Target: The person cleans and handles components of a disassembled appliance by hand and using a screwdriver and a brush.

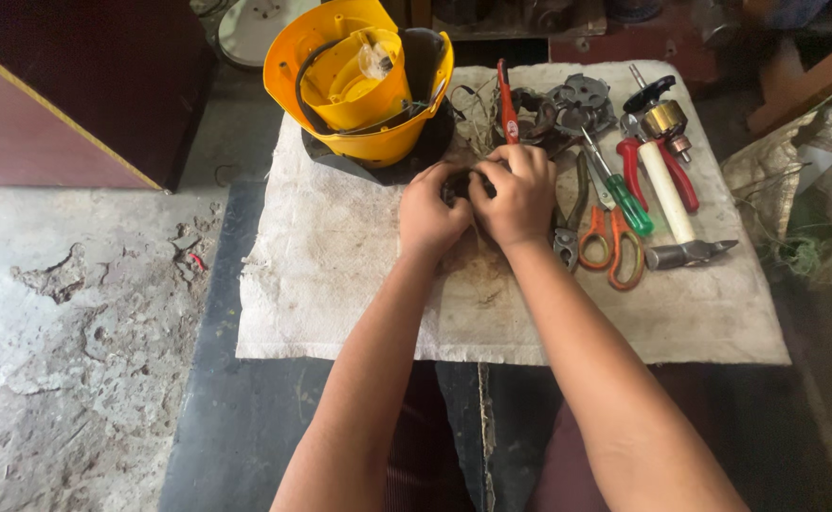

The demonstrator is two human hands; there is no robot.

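My left hand [430, 210] and my right hand [515, 194] are pressed together over a small dark part [458, 184], mostly hidden by my fingers, with thin wires trailing from it. They work on a stained white cloth [340, 265] spread over a low surface. Just behind my hands stands an overturned yellow appliance housing [359, 81] with black wires looped inside it.
To the right lie orange-handled scissors [613, 242], a green-handled screwdriver [620, 194], red-handled pliers [662, 171], a hammer with a white handle [672, 213], a red tool [506, 100], grey metal parts [577, 100] and a copper-wound rotor [664, 118]. Cracked concrete floor [65, 322] is at left.
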